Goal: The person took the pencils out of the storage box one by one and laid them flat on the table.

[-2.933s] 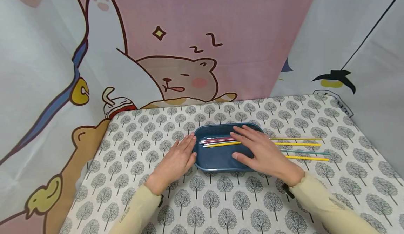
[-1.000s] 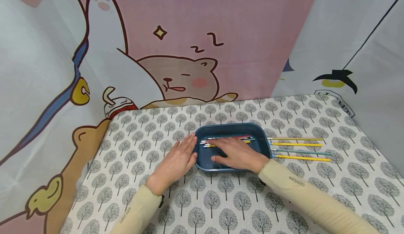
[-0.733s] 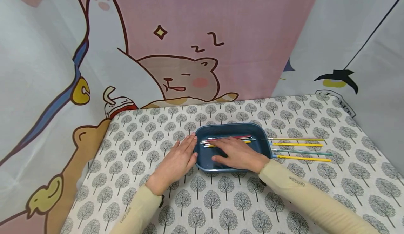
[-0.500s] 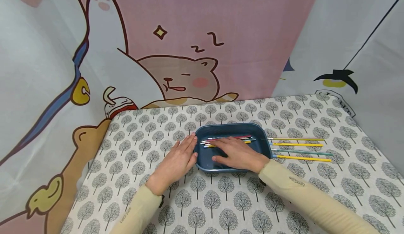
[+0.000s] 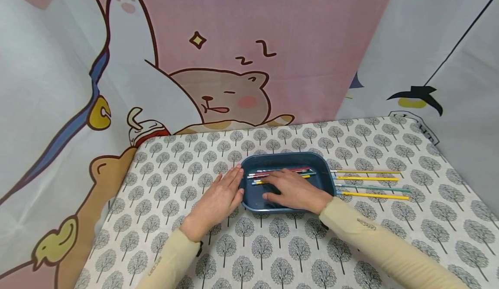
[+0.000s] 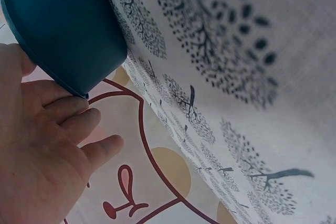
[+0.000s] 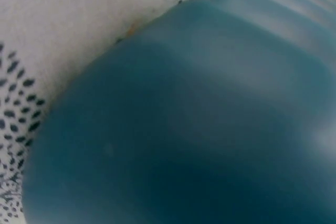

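Note:
In the head view a dark blue rectangular plastic box sits on the table. My left hand rests against its left end, fingers extended along the rim; the left wrist view shows these fingers loosely spread beside the box wall. My right hand reaches down inside the box, palm down, its fingertips over several pencils lying lengthwise. Among them are a red pencil at the back and a yellow pencil nearest me, right at the fingertips. The hand covers the pencils' middles. Its thumb points left, apart from the pencils.
Right of the box, several pencils lie side by side on the tree-patterned cloth, among them a green pencil and a yellow pencil. Cartoon-printed curtains hang behind and beside the table. The box's outer wall fills the right wrist view.
My right hand has moved left and down into the box, onto the pencils. In the last half second the nearest yellow pencil has shifted slightly toward me. My left hand stays at the rim.

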The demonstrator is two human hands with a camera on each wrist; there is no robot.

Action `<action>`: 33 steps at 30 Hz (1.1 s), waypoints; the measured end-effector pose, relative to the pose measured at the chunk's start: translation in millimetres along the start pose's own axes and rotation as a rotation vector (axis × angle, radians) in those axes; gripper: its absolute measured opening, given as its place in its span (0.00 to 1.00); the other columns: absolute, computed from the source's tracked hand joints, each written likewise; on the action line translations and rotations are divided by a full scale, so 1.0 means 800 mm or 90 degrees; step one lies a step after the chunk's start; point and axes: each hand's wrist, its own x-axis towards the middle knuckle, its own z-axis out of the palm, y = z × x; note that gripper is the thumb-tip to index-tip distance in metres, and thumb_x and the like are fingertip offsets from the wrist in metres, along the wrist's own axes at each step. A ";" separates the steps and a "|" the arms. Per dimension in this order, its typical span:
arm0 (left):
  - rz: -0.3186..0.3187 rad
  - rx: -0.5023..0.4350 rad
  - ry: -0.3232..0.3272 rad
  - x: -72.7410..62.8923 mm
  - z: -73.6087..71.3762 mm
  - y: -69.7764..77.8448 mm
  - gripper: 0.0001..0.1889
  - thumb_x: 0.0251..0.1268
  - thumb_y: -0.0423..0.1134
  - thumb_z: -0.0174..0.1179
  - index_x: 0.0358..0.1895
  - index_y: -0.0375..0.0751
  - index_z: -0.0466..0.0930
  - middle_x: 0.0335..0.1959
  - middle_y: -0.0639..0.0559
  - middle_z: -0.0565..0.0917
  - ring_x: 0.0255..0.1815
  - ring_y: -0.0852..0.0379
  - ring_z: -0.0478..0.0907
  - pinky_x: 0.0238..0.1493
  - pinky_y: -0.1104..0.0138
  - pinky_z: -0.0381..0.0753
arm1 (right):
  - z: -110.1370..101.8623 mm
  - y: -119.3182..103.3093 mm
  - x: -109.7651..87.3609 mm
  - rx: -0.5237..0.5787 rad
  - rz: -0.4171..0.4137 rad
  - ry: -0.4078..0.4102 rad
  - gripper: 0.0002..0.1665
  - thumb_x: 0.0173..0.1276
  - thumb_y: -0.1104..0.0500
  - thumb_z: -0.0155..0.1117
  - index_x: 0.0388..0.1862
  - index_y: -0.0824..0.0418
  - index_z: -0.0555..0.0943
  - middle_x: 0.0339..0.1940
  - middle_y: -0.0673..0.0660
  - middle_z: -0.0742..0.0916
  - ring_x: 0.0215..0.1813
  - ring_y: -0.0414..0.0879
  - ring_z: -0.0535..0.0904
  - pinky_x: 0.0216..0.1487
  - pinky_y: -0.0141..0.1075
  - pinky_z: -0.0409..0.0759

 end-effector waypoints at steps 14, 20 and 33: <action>0.005 -0.009 0.009 0.000 0.000 0.001 0.30 0.84 0.46 0.46 0.79 0.31 0.61 0.81 0.37 0.62 0.80 0.42 0.61 0.76 0.41 0.64 | 0.001 -0.001 -0.003 -0.012 -0.026 0.012 0.25 0.72 0.48 0.71 0.63 0.58 0.85 0.61 0.57 0.85 0.64 0.56 0.80 0.72 0.58 0.71; 0.007 -0.012 0.009 0.000 0.000 0.000 0.30 0.84 0.46 0.47 0.79 0.31 0.61 0.81 0.37 0.61 0.80 0.42 0.60 0.76 0.41 0.64 | 0.000 -0.001 -0.002 -0.014 -0.037 0.008 0.22 0.70 0.55 0.73 0.61 0.59 0.86 0.57 0.56 0.86 0.61 0.55 0.82 0.68 0.55 0.76; 0.012 -0.006 0.019 0.000 0.001 0.000 0.31 0.83 0.45 0.49 0.79 0.29 0.61 0.80 0.36 0.62 0.80 0.41 0.61 0.75 0.41 0.64 | -0.002 0.004 -0.006 0.004 -0.029 -0.001 0.10 0.68 0.63 0.74 0.47 0.57 0.89 0.45 0.51 0.86 0.46 0.46 0.83 0.48 0.43 0.84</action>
